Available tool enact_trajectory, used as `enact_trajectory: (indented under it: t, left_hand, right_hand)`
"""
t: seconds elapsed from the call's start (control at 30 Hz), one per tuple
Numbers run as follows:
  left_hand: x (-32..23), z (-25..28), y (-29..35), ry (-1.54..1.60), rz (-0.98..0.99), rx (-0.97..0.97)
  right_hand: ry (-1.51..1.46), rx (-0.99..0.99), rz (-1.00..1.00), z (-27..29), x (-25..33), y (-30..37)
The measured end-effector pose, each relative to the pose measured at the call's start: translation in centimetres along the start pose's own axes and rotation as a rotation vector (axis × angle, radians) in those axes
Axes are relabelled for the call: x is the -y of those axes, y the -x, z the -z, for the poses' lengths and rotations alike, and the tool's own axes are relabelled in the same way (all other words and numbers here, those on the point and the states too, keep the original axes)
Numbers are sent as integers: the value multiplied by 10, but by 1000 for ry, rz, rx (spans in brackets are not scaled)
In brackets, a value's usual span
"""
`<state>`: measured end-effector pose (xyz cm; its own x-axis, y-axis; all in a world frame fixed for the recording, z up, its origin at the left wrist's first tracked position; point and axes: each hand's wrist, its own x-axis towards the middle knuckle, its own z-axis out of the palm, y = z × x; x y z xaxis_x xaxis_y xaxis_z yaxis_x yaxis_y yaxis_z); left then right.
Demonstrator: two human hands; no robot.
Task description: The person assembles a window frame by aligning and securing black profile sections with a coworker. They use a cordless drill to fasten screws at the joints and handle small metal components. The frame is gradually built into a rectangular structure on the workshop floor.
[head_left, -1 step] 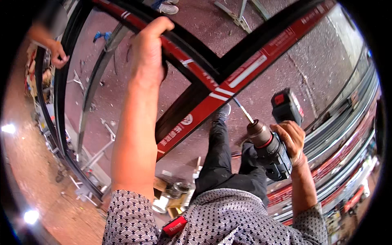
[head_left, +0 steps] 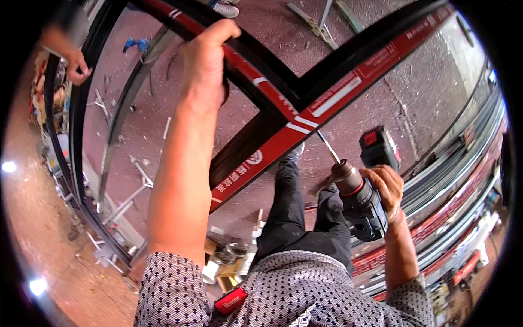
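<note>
A black frame (head_left: 332,62) of joined bars, covered with red printed film, stretches across the upper middle; two of its bars meet in a T-joint. My left hand (head_left: 204,62) is closed around one bar, its fingers mostly hidden beneath. In my right hand (head_left: 385,188) is a dark cordless drill (head_left: 359,201), held by the handle with its battery pack facing away from me. Its long thin drill bit (head_left: 328,148) points at the edge of the frame beside the T-joint. Whether the tip touches the frame I cannot tell.
Long metal profiles (head_left: 436,210) lie stacked at the right. Another person's hand (head_left: 78,68) hangs at the upper left beside a curved-looking black bar (head_left: 78,125). A metal stand (head_left: 313,24) is on the floor ahead; boxes and scraps (head_left: 231,256) lie by my legs.
The frame and my left hand have shifted slightly right in view. The drill has moved little, and less of the bit shows between its chuck and the frame's edge.
</note>
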<state>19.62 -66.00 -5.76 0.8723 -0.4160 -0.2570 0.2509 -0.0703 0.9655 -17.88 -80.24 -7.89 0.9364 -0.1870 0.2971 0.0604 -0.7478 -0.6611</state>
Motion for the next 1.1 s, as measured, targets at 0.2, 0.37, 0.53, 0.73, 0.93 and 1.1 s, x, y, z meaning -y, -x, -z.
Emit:
enact_trajectory:
  t: [0.2,0.37,0.53,0.73,0.93,1.1]
  left_hand:
    - [0,-5,4,79,-11,-50]
    - [4,-1,-3,27,-31,-7]
    - [-2,-10,8,13,13,-145]
    - [10,-5,2,71,-3,-162]
    - [-11,-18,10,48,37,-258]
    - [9,-17,1,159,-17,-254]
  right_hand:
    - [13,56,-252,3,27,49]
    - [61,53,-409,12,57,55]
    - [139,-45,-554,18,76,58]
    - [262,-118,-752,32,81,79]
    - [515,72,-846,67,113,15]
    - [-268,-331,-626,80,100,-33]
